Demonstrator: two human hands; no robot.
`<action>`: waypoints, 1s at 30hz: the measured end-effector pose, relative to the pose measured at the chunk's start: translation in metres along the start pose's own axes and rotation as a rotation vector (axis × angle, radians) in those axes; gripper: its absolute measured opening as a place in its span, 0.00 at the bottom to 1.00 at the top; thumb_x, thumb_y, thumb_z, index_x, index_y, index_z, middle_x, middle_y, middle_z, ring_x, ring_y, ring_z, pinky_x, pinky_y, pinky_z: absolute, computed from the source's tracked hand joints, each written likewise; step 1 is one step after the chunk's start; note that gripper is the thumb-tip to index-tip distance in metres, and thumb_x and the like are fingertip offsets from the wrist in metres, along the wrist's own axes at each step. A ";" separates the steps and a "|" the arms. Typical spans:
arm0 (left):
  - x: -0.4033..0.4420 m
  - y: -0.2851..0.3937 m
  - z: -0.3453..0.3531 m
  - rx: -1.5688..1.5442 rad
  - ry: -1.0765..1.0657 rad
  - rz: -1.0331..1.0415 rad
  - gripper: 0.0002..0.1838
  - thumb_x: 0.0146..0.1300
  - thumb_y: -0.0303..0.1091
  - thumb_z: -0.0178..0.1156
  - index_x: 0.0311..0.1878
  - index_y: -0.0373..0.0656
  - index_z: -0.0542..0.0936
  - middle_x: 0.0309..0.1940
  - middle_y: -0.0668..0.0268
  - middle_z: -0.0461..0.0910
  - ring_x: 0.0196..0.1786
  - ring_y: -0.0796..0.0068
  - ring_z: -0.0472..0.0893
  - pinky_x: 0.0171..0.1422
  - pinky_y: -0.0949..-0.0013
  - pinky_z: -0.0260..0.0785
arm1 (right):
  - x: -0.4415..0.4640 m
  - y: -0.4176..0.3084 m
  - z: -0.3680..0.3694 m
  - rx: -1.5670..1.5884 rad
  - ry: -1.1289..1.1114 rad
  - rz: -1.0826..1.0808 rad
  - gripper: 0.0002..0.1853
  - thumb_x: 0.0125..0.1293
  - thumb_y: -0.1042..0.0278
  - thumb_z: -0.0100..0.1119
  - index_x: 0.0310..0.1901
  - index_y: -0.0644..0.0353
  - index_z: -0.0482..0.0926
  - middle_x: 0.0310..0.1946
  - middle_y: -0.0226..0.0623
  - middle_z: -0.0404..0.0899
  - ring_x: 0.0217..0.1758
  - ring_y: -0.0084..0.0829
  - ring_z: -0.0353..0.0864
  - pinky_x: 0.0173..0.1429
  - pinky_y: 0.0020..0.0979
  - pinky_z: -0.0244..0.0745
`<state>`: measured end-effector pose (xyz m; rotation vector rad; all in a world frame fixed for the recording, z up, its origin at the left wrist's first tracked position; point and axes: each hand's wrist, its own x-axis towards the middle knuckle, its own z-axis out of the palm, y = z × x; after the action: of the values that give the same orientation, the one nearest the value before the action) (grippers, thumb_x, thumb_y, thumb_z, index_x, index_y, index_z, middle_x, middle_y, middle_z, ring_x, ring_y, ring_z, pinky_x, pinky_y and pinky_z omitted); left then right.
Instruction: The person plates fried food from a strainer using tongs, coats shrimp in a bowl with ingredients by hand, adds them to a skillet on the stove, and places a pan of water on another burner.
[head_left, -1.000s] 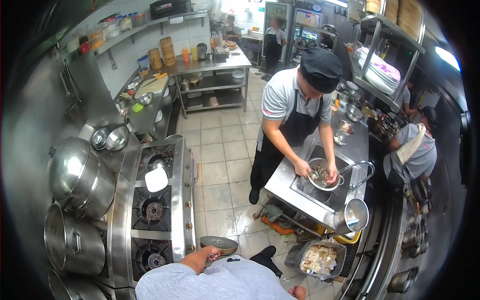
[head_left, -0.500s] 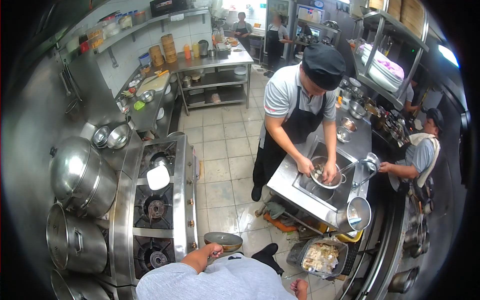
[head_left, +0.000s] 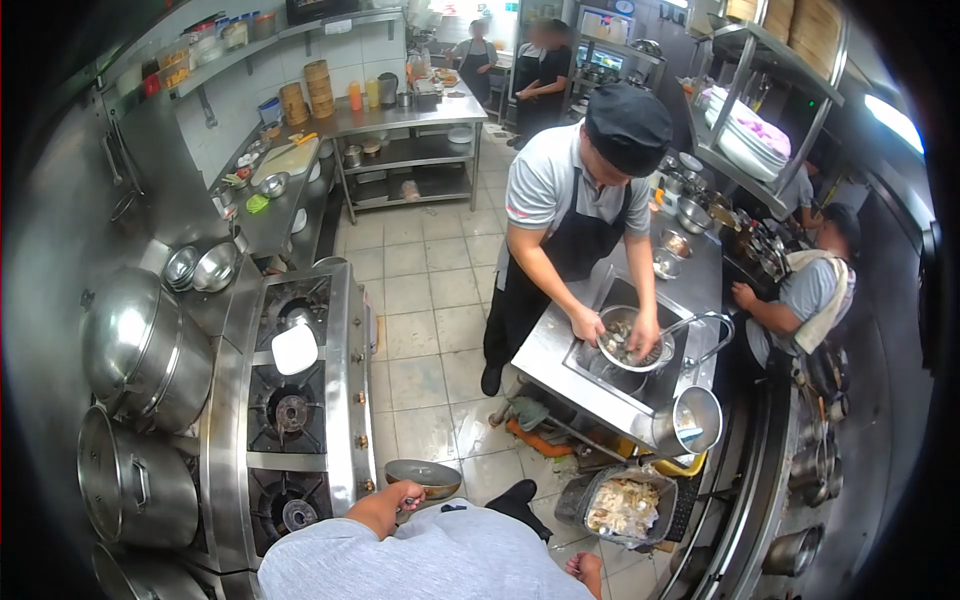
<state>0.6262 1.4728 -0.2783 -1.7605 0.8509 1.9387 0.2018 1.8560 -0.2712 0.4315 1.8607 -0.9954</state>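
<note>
At the bottom of the head view, my left hand [head_left: 405, 496] is closed around the handle of a frying pan [head_left: 423, 478]. The pan has a grey inside and a brownish outer wall, and it hangs above the floor tiles beside the stove. My right hand [head_left: 584, 570] is low at my other side, below a bin of food scraps [head_left: 625, 505]. Its fingers are curled in, and whatever may be inside them is hidden. My grey shirt covers much of the lower edge.
Left of me runs a gas stove [head_left: 290, 412] carrying a white square dish [head_left: 294, 349], with large steel pots [head_left: 140, 475] beyond. Ahead, a co-worker [head_left: 575, 200] handles food in a colander [head_left: 632, 352] over a sink. Another person [head_left: 810, 285] stands at the right.
The whole view has shifted slightly left. The person at the right has drawn back a hand and a metal utensil from near the tap. My left hand still holds the pan.
</note>
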 end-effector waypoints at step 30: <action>-0.077 0.021 -0.006 -0.108 0.358 0.433 0.09 0.56 0.22 0.58 0.38 0.24 0.75 0.18 0.61 0.73 0.14 0.71 0.73 0.15 0.65 0.66 | -0.031 -0.012 0.022 0.063 0.051 -0.128 0.09 0.65 0.71 0.48 0.43 0.59 0.77 0.29 0.40 0.80 0.26 0.34 0.81 0.27 0.39 0.79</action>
<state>0.6274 1.4623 -0.1991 -2.1723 1.3697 1.9772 0.2218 1.8347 -0.2441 0.3819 1.9262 -1.1413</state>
